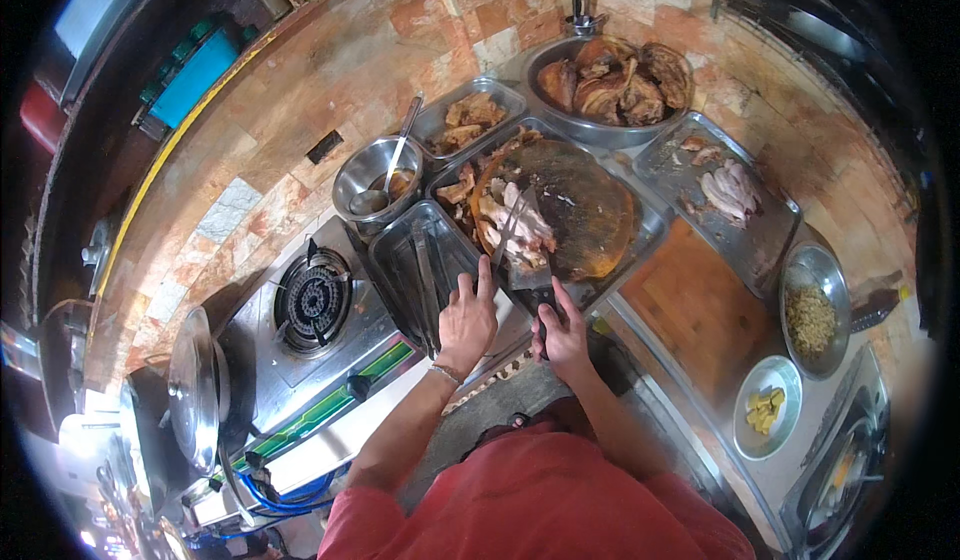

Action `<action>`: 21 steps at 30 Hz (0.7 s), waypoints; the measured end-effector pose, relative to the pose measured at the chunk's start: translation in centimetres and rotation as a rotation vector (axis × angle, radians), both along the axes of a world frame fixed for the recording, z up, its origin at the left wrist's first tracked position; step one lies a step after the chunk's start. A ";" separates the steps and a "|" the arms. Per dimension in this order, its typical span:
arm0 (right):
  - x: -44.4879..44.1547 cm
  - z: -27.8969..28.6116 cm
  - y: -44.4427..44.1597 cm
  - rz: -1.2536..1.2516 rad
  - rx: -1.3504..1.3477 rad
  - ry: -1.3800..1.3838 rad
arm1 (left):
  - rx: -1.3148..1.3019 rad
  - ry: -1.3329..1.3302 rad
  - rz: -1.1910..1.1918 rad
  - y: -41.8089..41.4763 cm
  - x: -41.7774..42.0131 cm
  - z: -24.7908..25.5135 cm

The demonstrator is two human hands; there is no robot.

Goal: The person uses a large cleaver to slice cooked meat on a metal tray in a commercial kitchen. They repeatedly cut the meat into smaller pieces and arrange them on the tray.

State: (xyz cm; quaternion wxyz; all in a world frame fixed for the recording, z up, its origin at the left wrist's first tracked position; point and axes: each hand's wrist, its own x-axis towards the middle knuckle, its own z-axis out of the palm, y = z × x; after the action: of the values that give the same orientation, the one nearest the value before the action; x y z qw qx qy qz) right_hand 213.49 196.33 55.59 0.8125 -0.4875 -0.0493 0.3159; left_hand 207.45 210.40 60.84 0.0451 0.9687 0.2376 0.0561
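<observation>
My right hand (564,333) grips the black handle of a broad-bladed knife (531,278). Its blade points away from me, over the near edge of a round wooden chopping block (592,200). Pale cooked meat (517,224) lies in pieces on the left part of the block. In my left hand (469,323), index finger stretched forward, is a slim metal utensil (507,226) whose far end rests on the meat. Whether it is a fork or tongs is unclear. The block sits in a large metal tray (654,239), with more meat pieces (459,188) along its left side.
Left are a gas stove (311,297), a tray (405,237) holding tongs (426,275), and a steel bowl (352,177) with a ladle (397,143). Behind stands a basin (551,121) of browned meat. Right are a sliced-meat tray (675,158), an orange-brown board (697,305) and bowls (846,320) (791,380).
</observation>
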 end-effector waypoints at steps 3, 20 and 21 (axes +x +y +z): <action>0.2 1.5 -0.1 0.023 -0.036 0.110 | 0.067 -0.022 -0.095 0.6 0.9 -0.4; 9.8 5.1 -9.8 -0.252 -0.173 -0.140 | 0.019 -0.180 -0.382 -8.0 13.8 1.5; 10.9 5.5 -11.3 -0.295 -0.190 -0.145 | 0.010 -0.162 -0.407 -9.4 15.5 1.8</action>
State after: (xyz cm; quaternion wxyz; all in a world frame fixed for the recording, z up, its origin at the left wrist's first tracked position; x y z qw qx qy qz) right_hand 224.39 185.03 61.10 0.7946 -0.5856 -0.0057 0.1604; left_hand 222.93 201.04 62.66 0.0698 0.9892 0.0327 0.1248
